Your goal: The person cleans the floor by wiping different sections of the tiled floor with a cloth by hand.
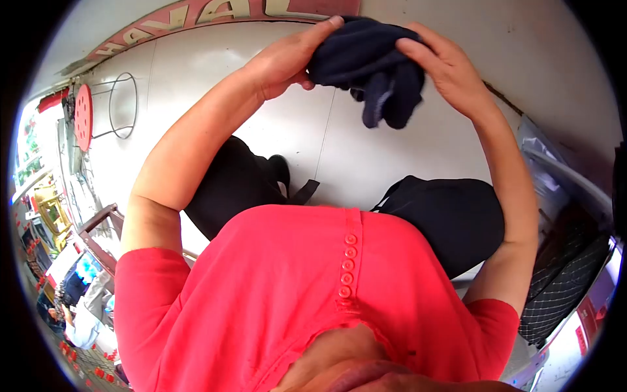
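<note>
Two bare hands, the left hand [290, 57] and the right hand [454, 70], clamp opposite sides of a bunched dark cloth [362, 55] held out over the pale floor [356, 140], where its loose hanging folds [390, 104] could drag it down should either pinch slacken.

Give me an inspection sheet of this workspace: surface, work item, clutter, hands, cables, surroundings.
Surface: glossy white floor with thin seams and a few dark specks.
Job's things: crumpled navy-blue soft cloth, bunched, with loose folds.
Clutter: round red stool with a perforated seat on the left; black fabric with a pale check pattern on the right.
Hands: left hand and right hand hold the cloth from opposite sides.
Cables: nothing seen.
Surroundings: long red sign with large pale letters ahead; far-left details too small to tell.
</note>
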Demonstrator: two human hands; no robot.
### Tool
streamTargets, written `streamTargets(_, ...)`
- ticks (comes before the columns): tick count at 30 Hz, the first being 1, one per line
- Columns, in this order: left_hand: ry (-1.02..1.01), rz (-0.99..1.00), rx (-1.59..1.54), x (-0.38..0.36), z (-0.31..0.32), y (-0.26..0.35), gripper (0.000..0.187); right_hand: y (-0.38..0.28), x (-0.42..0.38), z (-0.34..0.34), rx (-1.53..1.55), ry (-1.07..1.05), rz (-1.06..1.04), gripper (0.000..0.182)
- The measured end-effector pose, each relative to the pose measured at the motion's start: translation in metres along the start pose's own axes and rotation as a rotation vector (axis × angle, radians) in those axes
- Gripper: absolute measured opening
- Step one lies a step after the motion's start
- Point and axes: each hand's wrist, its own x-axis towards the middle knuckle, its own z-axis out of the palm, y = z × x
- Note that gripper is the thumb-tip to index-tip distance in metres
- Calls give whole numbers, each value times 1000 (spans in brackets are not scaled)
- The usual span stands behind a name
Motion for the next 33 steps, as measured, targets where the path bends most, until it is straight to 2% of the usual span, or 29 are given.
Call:
streamTargets(1,88,28,77,-5,10,5,61,3,-3,-4,134,20,91,33)
streamTargets(2,89,37,61,-4,8,3,61,4,-7,-8,269,44,185,33)
streamTargets(4,-52,21,246,4,1,-4,62,1,-10,-16,220,22,227,36)
streamTargets(6,-88,-3,265,8,2,-14,66,-6,-13,-17,459,126,521,39)
streamTargets(8,-7,222,192,2,13,-18,73,1,-13,-15,549,142,545,41)
streamTargets(9,-9,221,187,3,11,-18,73,6,-13,-14,647,156,565,43)
streamTargets(11,-246,93,-127,2,4,-13,78,11,-11,-11,747,191,606,43)
streamTargets(12,-244,91,-127,-1,6,-11,78,12,-8,-11,850,229,639,43)
streamTargets(13,-192,150,-74,-5,10,-9,75,16,-6,-15,852,227,640,43)
streamTargets(15,-140,206,-22,-7,12,-11,72,23,-6,-30,881,34,611,43)
streamTargets(17,-79,291,156,-3,8,-16,59,20,-8,-29,847,101,593,41)
streamTargets(18,-74,289,156,1,4,-17,59,20,-7,-28,811,168,571,40)
streamTargets(20,-46,183,-28,7,-3,-21,47,31,-10,-28,780,145,552,47)
streamTargets(21,-13,53,-132,1,-5,-14,40,26,-12,-25,409,40,486,55)
streamTargets(22,-12,54,-133,1,-6,-14,40,24,-13,-24,39,-62,408,64)
streamTargets(23,-2,2,-263,1,-7,-13,39,35,-11,-28,-79,-107,483,79)
streamTargets(24,7,-51,-394,1,-7,-13,38,39,-11,-26,-79,-108,483,79)
streamTargets(27,-59,-45,-503,-1,0,-11,41,46,-8,-22,-346,-186,303,82)
streamTargets(28,-111,-29,-564,-1,2,-11,43,44,-8,-20,-346,-185,306,82)
streamTargets(30,-141,-23,-548,-1,4,-13,44,32,-6,-9,232,-372,214,75)
streamTargets(31,-168,-16,-531,-1,5,-14,46,22,-9,2,249,-356,117,72)
streamTargets(33,-191,2,-546,-2,6,-12,46,14,-4,11,155,-382,139,68)
